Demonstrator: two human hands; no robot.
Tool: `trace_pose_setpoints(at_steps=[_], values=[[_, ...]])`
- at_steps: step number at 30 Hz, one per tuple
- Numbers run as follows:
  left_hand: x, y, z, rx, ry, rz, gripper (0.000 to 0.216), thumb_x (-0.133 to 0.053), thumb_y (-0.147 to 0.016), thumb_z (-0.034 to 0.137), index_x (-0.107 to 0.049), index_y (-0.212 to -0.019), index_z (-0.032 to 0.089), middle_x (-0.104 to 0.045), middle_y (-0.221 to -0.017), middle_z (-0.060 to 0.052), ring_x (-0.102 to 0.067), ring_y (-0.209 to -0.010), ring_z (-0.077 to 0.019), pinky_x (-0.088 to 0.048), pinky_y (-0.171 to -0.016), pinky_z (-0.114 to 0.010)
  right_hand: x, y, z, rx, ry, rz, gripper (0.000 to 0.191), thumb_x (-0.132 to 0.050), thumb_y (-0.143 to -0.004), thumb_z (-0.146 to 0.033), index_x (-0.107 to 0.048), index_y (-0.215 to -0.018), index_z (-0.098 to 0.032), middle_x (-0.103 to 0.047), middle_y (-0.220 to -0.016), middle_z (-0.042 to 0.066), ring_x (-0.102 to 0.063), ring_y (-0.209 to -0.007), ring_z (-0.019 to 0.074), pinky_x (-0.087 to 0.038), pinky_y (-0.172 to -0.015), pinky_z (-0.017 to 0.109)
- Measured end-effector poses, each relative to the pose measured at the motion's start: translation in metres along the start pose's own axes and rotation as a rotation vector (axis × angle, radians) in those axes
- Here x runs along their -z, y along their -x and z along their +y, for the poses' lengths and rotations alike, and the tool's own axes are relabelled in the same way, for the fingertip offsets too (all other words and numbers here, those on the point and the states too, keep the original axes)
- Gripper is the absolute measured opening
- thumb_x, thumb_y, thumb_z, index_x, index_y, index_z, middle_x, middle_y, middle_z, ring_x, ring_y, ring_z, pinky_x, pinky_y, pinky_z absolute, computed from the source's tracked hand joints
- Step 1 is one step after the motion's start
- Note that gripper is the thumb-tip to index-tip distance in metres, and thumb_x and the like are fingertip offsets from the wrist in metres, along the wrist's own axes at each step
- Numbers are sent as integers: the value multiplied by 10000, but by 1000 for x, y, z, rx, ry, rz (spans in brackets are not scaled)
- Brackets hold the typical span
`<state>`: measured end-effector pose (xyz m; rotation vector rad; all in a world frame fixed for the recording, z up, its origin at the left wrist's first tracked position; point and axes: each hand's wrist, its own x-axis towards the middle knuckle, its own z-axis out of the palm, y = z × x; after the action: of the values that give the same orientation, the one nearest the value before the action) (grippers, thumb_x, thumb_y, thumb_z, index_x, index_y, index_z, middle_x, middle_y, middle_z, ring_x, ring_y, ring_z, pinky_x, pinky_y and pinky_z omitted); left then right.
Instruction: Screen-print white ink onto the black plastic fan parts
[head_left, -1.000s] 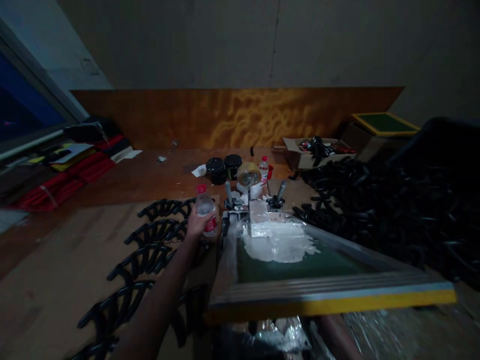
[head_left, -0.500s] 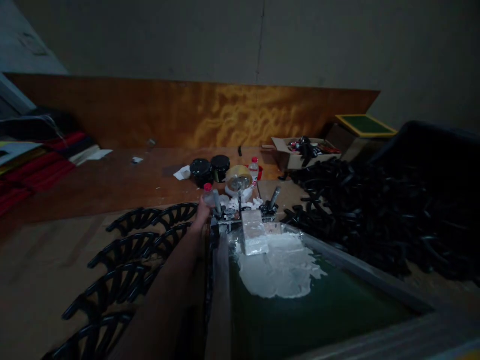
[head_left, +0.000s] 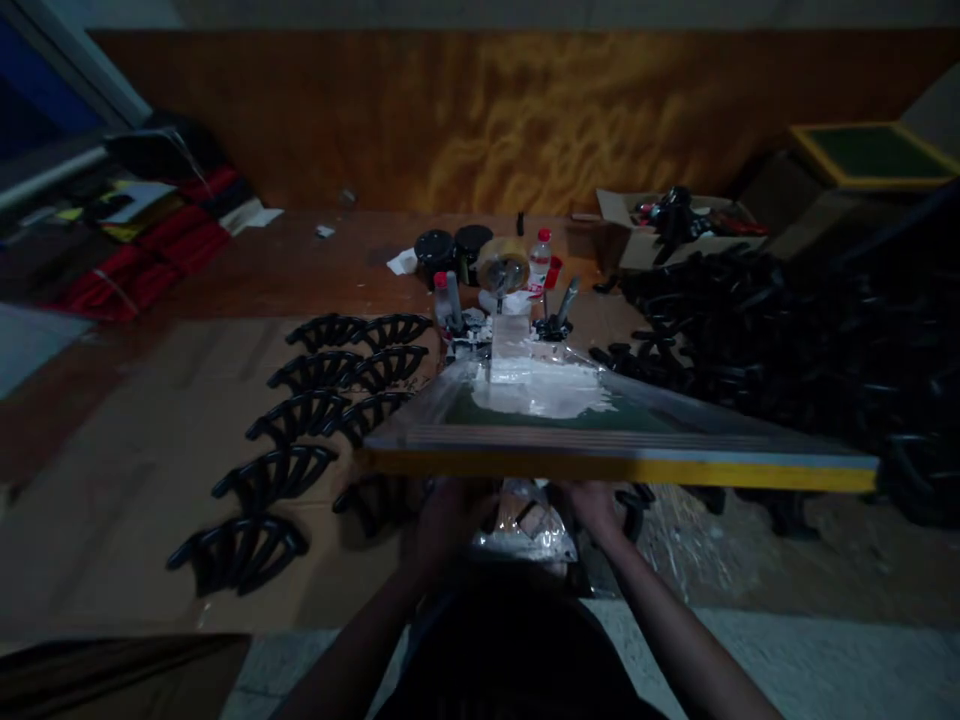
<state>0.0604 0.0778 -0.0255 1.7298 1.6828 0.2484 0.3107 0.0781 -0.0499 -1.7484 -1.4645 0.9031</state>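
Observation:
A screen-printing frame (head_left: 622, 468) with a yellow front edge is tilted up on its hinge clamps (head_left: 555, 322), with white ink (head_left: 544, 390) pooled on the green mesh. Both my hands reach under its front edge. My left hand (head_left: 442, 522) and my right hand (head_left: 596, 505) rest at either side of a crinkled clear plastic sheet (head_left: 525, 525) on the bed below. Their fingers are dark and partly hidden by the frame. A small red-capped bottle (head_left: 448, 296) stands by the left clamp.
Rows of black curved plastic parts (head_left: 300, 430) lie on cardboard to the left, and a large heap of them (head_left: 787, 340) fills the right. Black jars (head_left: 450, 250), a tape roll (head_left: 500, 265) and a second bottle (head_left: 538, 258) stand behind the clamps. A cardboard box (head_left: 675, 225) sits at the back right.
My left hand set the small bottle down by the left clamp and drew back. Both hands are now under the frame's front edge. The view has tilted down.

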Motion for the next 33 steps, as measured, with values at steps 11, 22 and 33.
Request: trace_pose_setpoints(at_steps=[11, 22, 33], values=[[-12, 53, -9, 24, -385, 53, 404, -442, -974, 262, -549, -1362, 228, -656, -1149, -109, -627, -1038, -233, -484, -839, -320, -32, 9, -41, 425, -70, -188, 166, -617, -873, -211, -770, -927, -246, -714, -951, 56, -658, -939, 206, -516, -850, 339], [-20, 56, -49, -82, -382, 42, 338, -479, -933, 153, -626, -1233, 207, -620, -1080, -95, -566, -1016, -216, -452, -865, -316, -102, 7, -67, 390, 215, -496, 166, -632, -764, -28, -647, -688, -175, -651, -862, 47, -611, -829, 172, -443, -755, 273], [-17, 59, -50, -134, -371, 45, 415, -420, -942, 149, -585, -1321, 190, -622, -1160, -117, -551, -1035, -241, -457, -900, -369, -102, -14, -81, 382, 223, -574, 195, -600, -750, -7, -580, -678, -187, -651, -825, 23, -607, -820, 162, -419, -743, 255]])
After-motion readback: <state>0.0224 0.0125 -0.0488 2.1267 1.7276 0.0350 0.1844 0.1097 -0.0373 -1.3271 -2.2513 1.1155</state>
